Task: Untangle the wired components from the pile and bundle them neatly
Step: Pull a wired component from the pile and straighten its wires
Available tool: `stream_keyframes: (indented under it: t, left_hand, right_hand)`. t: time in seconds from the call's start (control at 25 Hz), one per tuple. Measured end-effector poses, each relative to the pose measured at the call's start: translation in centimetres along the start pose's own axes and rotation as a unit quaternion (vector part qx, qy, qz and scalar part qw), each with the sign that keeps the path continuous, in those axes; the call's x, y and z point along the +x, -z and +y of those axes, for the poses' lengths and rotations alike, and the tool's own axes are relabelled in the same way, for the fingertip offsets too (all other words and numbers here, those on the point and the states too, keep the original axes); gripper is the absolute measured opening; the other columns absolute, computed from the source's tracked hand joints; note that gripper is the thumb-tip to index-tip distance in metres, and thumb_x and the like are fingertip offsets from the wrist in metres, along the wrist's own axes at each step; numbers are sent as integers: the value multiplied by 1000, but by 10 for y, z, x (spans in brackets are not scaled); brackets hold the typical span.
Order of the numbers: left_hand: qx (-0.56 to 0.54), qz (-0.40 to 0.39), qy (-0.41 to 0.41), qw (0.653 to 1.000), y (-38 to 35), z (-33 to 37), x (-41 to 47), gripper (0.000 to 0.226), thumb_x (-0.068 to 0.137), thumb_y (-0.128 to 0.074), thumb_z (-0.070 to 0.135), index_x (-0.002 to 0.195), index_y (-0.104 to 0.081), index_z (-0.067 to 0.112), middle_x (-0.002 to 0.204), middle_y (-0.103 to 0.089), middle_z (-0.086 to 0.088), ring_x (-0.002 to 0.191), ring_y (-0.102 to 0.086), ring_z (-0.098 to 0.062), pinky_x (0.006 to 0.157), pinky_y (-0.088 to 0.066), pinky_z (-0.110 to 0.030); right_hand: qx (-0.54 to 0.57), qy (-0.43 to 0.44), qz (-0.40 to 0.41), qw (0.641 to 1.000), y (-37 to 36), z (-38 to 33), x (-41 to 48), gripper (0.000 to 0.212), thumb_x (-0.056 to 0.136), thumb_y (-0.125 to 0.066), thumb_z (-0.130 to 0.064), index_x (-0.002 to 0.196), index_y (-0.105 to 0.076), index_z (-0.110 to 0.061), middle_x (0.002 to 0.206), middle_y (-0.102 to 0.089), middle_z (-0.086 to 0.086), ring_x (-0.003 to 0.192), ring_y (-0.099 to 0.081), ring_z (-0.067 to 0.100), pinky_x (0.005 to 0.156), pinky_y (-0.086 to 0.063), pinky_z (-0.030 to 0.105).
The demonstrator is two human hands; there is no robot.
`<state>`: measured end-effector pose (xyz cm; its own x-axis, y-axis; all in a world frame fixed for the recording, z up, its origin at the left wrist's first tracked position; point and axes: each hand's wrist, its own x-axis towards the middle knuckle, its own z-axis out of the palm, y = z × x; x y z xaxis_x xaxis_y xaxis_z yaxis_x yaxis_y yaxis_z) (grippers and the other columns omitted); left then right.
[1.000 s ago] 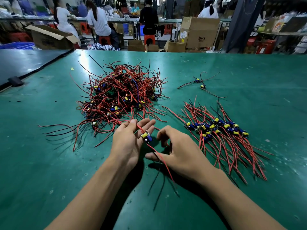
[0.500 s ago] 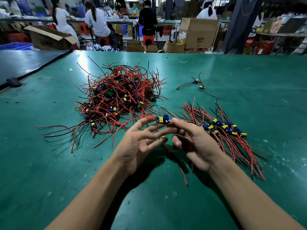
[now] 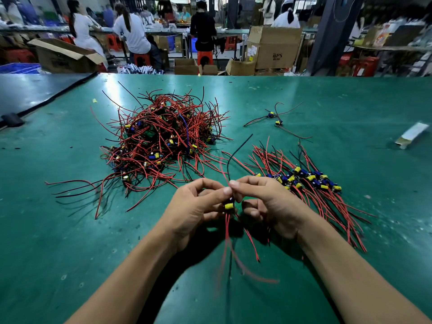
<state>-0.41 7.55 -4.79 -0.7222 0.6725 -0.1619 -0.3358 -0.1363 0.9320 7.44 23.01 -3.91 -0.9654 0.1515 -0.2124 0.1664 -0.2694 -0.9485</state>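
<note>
Both hands, left hand (image 3: 194,206) and right hand (image 3: 268,202), pinch one small yellow-and-blue wired component (image 3: 229,204) above the green table (image 3: 350,101), probably straightening its red leads for the sorted row (image 3: 308,181), away from the tangled pile (image 3: 161,139).

Tangled pile (image 3: 163,139) left, bundle (image 3: 306,183) right, on table (image 3: 350,94).

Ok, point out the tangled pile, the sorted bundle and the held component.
tangled pile (image 3: 163,141): head view, centre of the heap.
sorted bundle (image 3: 311,178): head view, its row of capacitors.
held component (image 3: 229,205): head view, its yellow part.
</note>
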Motion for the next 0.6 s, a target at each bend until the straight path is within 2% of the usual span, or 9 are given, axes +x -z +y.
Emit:
stream_keyframes:
  t: [0.12,0.2,0.32,0.48,0.6]
  left_hand:
    - [97,29,-59,993,3,-4,0,34,65,-81,16,88,-63,-1,80,-68,-26,66,-67,-21,56,-57,-28]
    - [139,26,-87,986,3,-8,1,24,73,-79,9,89,-65,-3,74,-69,-17,65,-66,-19,56,-55,-26]
    - [204,26,-109,973,3,-10,4,5,85,-71,4,89,-72,7,73,-69,-11,65,-62,-21,61,-53,-30]
    - [213,49,-103,970,2,-9,7,20,91,-61,5,81,-75,15,73,-71,3,65,-62,-12,65,-51,-25]
    - [236,43,-121,963,-2,-9,4,16,94,-61,14,81,-70,12,69,-68,3,64,-63,-11,67,-50,-25]
  right_hand:
    - [-55,45,40,997,-1,5,3,18,73,-83,-34,76,-71,-20,76,-67,4,42,-42,9,40,-27,18]
    - [-122,86,83,985,-1,7,3,11,80,-81,-25,74,-73,-21,73,-67,5,42,-44,10,41,-30,19]
    - [-208,137,134,959,-2,9,5,11,87,-76,-22,77,-72,-21,68,-64,-7,44,-47,10,45,-38,19]
    - [-158,148,147,965,-5,11,7,7,87,-76,-20,81,-73,-18,69,-64,-10,48,-45,10,47,-39,19]
    - [-93,128,129,979,-6,9,6,6,85,-77,-15,81,-75,-18,68,-64,-5,47,-46,9,45,-39,17]
